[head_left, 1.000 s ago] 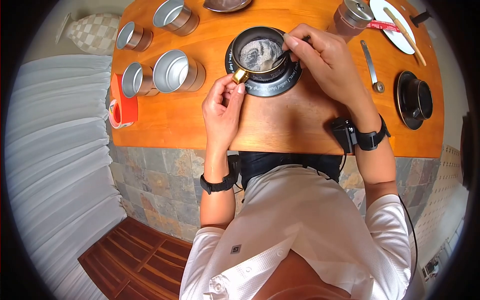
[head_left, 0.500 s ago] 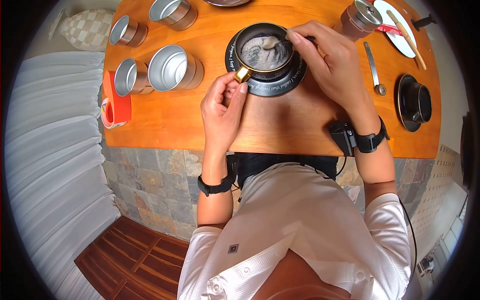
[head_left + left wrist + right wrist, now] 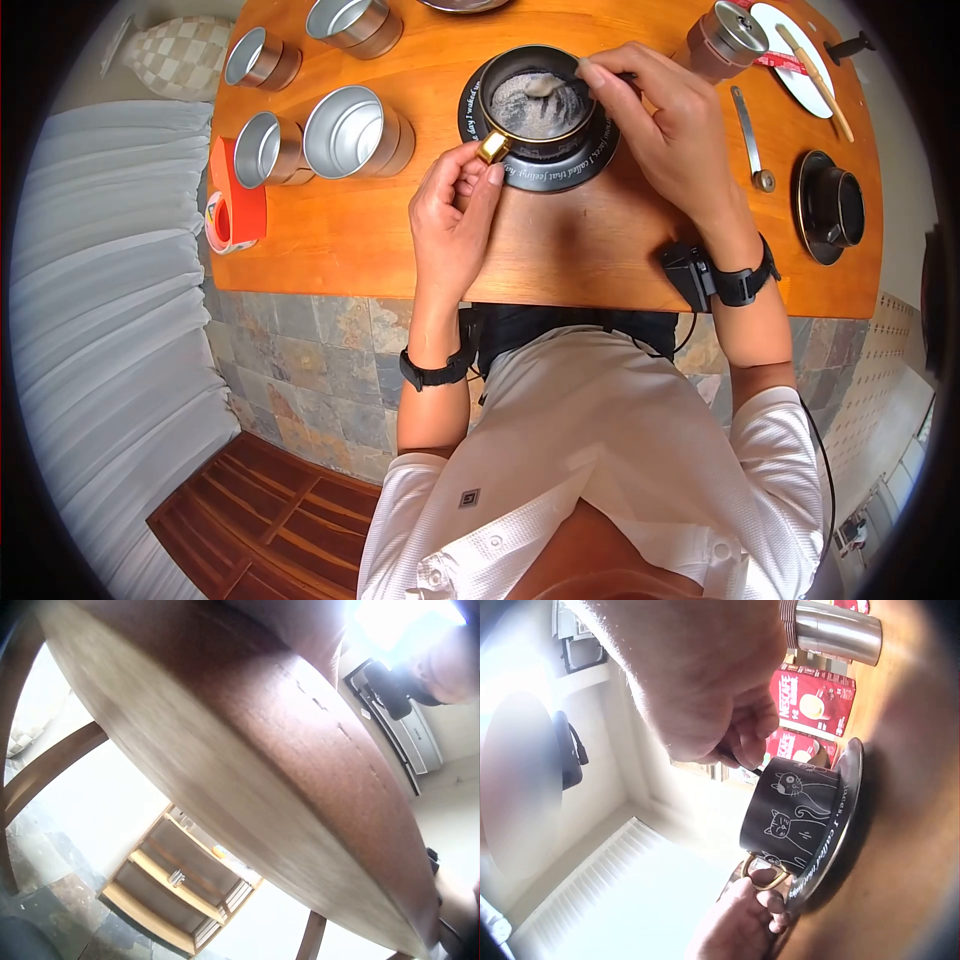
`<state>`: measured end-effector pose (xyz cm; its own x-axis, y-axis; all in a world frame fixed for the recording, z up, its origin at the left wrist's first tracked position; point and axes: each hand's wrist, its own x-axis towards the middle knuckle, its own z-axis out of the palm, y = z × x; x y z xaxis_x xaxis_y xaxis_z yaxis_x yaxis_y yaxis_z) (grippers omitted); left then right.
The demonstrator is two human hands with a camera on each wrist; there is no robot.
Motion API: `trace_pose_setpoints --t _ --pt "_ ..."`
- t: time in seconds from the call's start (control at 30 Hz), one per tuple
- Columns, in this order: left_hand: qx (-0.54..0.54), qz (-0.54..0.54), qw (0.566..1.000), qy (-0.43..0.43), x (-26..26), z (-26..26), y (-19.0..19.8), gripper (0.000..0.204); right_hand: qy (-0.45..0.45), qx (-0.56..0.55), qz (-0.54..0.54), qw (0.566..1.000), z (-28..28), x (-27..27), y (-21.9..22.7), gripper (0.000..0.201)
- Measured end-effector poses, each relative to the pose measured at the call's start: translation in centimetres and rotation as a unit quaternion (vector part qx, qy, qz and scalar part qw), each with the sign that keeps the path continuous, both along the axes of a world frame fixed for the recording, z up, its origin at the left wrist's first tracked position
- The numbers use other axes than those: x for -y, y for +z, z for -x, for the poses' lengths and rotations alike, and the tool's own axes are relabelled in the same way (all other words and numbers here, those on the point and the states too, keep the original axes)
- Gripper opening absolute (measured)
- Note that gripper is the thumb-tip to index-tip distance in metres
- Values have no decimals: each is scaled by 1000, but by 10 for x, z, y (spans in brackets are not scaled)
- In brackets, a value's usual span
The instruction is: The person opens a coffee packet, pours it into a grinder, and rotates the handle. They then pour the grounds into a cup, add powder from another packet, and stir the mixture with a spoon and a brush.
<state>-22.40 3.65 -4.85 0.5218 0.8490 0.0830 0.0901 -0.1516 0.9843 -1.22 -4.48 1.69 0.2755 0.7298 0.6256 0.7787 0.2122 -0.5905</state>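
Note:
A black cup (image 3: 545, 150) with white cat drawings and a gold handle stands on a black saucer (image 3: 550, 180) with white lettering. My left hand (image 3: 450, 220) pinches the gold handle between thumb and fingers; the right wrist view also shows this grip. Inside the cup lies greyish-white powder (image 3: 525, 118), some of it dark-streaked. My right hand (image 3: 665, 125), over the cup's right rim, holds a spoon by its dark handle. The spoon's bowl (image 3: 543, 84) is at the powder near the far side. The left wrist view shows only the table's edge and underside.
Several metal cups (image 3: 350, 135) stand at the left, beside a red tape dispenser (image 3: 237, 205). On the right are a grinder-like canister (image 3: 725, 45), a white plate (image 3: 800, 85) with a wooden stick, a metal measuring spoon (image 3: 748, 140) and another black cup (image 3: 845, 205). Red Nescafé boxes (image 3: 817, 701) stand beyond.
The spoon's bowl has gone from the right side of the powder to the far middle, where it shows more plainly. My left hand keeps its grip on the handle.

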Motion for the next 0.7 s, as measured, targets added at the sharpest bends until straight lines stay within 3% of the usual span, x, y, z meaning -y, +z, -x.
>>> trace_pose_setpoints --t 0.17,0.43,0.7 --pt "-7 1 1000 1 0 0 2 25 -3 18 3 1000 6 -3 -1 14" --pt "10 13 1000 -4 0 0 -1 26 88 -65 48 993 6 -2 -4 14" --pt "-4 9 1000 0 0 0 1 26 54 1 8 999 -1 -3 -4 16"
